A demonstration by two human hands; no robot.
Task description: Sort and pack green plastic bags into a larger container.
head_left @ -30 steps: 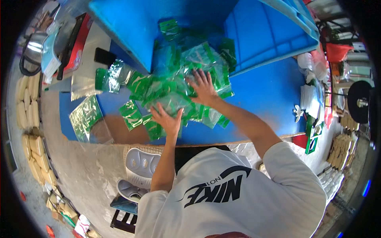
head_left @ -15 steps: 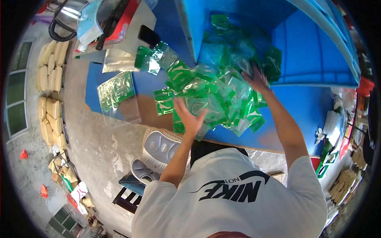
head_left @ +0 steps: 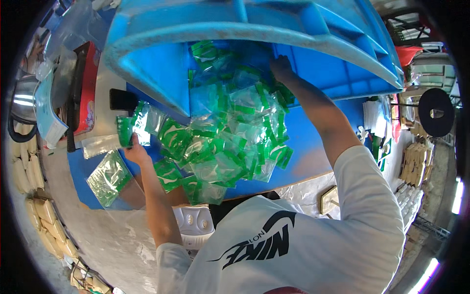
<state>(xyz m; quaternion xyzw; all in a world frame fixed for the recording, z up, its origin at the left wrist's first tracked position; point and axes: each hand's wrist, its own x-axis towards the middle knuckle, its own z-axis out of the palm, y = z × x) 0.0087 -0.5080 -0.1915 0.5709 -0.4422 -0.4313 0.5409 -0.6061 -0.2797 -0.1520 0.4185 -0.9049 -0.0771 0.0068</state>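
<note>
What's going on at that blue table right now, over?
Left hand grips a green packet at the pile's edge. Right hand reaches into the tipped blue bin, grasp unclear. Packet pile spread over the blue table. Nothing blocking.

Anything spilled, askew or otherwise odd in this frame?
Yes. The big blue tub lies tipped on its side, and green-and-clear packets have spilled from its mouth across the blue table. One packet pile overhangs the table's left edge.
</note>
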